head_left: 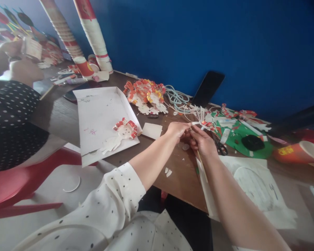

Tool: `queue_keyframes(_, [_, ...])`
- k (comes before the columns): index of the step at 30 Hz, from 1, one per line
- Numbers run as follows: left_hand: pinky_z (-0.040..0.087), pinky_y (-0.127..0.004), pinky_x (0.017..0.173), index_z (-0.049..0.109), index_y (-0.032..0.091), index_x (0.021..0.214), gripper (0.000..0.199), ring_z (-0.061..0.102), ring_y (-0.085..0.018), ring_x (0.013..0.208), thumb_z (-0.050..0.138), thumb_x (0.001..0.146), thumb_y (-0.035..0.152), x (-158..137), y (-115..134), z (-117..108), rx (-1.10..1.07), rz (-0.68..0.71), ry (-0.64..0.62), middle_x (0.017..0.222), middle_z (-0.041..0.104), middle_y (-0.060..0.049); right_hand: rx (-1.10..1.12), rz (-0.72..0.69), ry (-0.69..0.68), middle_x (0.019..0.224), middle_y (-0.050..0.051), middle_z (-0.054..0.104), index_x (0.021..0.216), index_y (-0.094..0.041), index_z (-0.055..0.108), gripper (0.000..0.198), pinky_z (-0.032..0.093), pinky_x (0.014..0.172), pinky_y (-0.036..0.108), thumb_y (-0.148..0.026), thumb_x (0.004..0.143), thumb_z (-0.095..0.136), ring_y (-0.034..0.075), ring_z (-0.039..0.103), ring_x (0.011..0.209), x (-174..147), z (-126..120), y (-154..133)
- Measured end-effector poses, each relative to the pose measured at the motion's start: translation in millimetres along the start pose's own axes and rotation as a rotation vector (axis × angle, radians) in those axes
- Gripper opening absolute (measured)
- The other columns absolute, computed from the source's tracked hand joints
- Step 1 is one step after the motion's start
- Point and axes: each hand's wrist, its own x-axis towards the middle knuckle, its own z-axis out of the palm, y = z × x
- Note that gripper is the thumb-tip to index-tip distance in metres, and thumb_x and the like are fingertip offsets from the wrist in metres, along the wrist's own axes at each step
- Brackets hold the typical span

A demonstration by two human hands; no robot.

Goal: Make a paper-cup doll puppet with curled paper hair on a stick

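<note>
My left hand [177, 130] and my right hand [202, 141] meet over the brown table [172, 170], both pinching a small cut paper-cup piece [204, 124] with white strips and red-orange curled ends. A thin wooden stick [199, 157] lies under my right hand. Just to the right lie black scissors [221, 148] and a white glue stick [225, 135] on green paper [240, 139].
A white tray lid [99, 108] holds one finished paper figure [121, 134]. Several more figures [146, 96] lie piled behind, near cables [176, 99] and a leaning phone [208, 89]. Stacked paper cups [95, 35] stand far left. Another person in a dotted top [10, 118] sits on a red chair [21, 181].
</note>
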Motion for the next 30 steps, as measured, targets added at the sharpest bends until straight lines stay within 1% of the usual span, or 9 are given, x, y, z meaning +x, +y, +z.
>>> queue_keyframes(3, [0.035,-0.019,0.046,0.060,0.011,0.063,0.020,0.046,-0.006,0.041,0.070,0.080,0.011,-1,1,1,-0.011,-0.002,0.031,0.048,0.047,0.004,0.006,-0.004,0.001,0.054,-0.004,0.058,0.113,-0.013,0.067,0.063,0.017,0.036,0.015,-0.024,0.053,0.082,0.005,0.039,0.040,0,1,2])
queue_keyframes(6, [0.038,-0.019,0.048,0.056,0.012,0.059,0.025,0.045,-0.005,0.041,0.072,0.078,0.010,-3,2,2,-0.006,0.004,0.044,0.047,0.047,0.004,-0.004,-0.023,-0.009,0.058,-0.003,0.061,0.113,-0.015,0.067,0.062,0.017,0.035,0.015,-0.026,0.054,0.081,0.004,0.039,0.040,1,1,4])
queue_keyframes(9, [0.039,-0.020,0.048,0.053,0.013,0.056,0.029,0.046,-0.006,0.042,0.069,0.080,0.009,-3,2,3,0.003,-0.001,0.043,0.047,0.046,0.003,-0.016,-0.041,-0.010,0.057,-0.005,0.059,0.115,-0.017,0.066,0.063,0.017,0.035,0.015,-0.026,0.055,0.080,0.004,0.039,0.040,1,0,4])
queue_keyframes(13, [0.041,-0.021,0.051,0.052,0.013,0.057,0.028,0.047,-0.007,0.044,0.069,0.080,0.009,1,0,3,-0.002,-0.015,0.049,0.048,0.045,0.003,-0.014,-0.003,-0.036,0.057,-0.004,0.057,0.115,-0.015,0.065,0.062,0.015,0.036,0.015,-0.024,0.056,0.080,0.004,0.038,0.041,-1,0,0])
queue_keyframes(16, [0.038,-0.022,0.049,0.054,0.013,0.061,0.024,0.048,-0.008,0.044,0.070,0.079,0.012,3,-1,2,0.020,-0.025,0.052,0.049,0.047,0.003,0.009,0.028,-0.077,0.060,-0.003,0.058,0.113,-0.015,0.064,0.056,0.014,0.036,0.014,-0.021,0.059,0.077,0.003,0.037,0.042,-4,0,-3])
queue_keyframes(20, [0.034,-0.022,0.046,0.054,0.014,0.063,0.024,0.050,-0.009,0.042,0.072,0.079,0.017,2,-1,1,0.068,-0.006,0.042,0.050,0.049,0.003,0.035,0.077,-0.085,0.066,-0.001,0.060,0.113,-0.016,0.063,0.050,0.015,0.035,0.012,-0.017,0.063,0.073,0.003,0.037,0.043,-5,-1,-7])
queue_keyframes(24, [0.035,-0.022,0.046,0.054,0.014,0.065,0.023,0.051,-0.009,0.042,0.072,0.079,0.017,0,0,1,0.061,-0.009,0.039,0.051,0.051,0.002,0.044,0.102,-0.090,0.067,-0.001,0.060,0.110,-0.016,0.063,0.045,0.016,0.034,0.011,-0.015,0.065,0.070,0.002,0.036,0.043,-5,-1,-8])
queue_keyframes(27, [0.037,-0.022,0.046,0.056,0.014,0.068,0.020,0.051,-0.009,0.042,0.071,0.080,0.017,1,-1,1,0.053,-0.012,0.021,0.052,0.054,0.001,0.045,0.110,-0.079,0.066,-0.001,0.060,0.111,-0.016,0.063,0.046,0.016,0.034,0.011,-0.014,0.066,0.069,0.002,0.036,0.043,-4,-1,-7])
queue_keyframes(30, [0.035,-0.022,0.045,0.056,0.014,0.067,0.020,0.051,-0.009,0.042,0.073,0.078,0.018,4,-4,-1,0.039,0.004,-0.002,0.050,0.052,0.002,0.042,0.098,-0.054,0.063,-0.002,0.059,0.114,-0.016,0.062,0.051,0.016,0.034,0.011,-0.015,0.064,0.070,0.003,0.037,0.042,-3,-1,-6])
